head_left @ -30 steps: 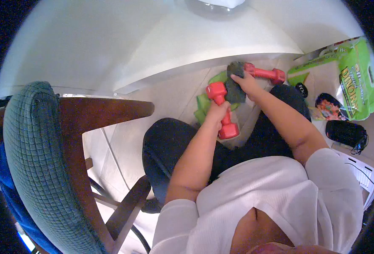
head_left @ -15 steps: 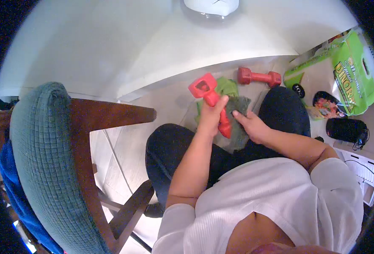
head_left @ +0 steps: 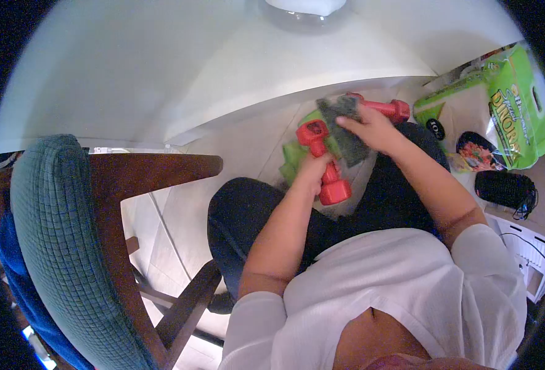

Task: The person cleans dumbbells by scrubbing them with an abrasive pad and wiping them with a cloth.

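Note:
My left hand is wrapped around the handle of a red dumbbell, held tilted above my lap. One end of the dumbbell points up toward the wall and the other down toward my legs. In my right hand is a dark grey-green cloth, hanging beside the dumbbell and slightly blurred. A bright green cloth lies on the floor behind the held dumbbell, partly covered. Just beyond my right hand, a second red dumbbell rests on the floor, its near end partly hidden by the cloth and hand.
A chair with a green padded cover and a wooden frame stands at left. On the right are a green Dinorado bag, a black corded device and a white unit. A white wall faces me.
My right hand has moved up and away with the dark cloth, toward the second dumbbell. The held dumbbell has turned and shifted slightly right, and its lower end now shows.

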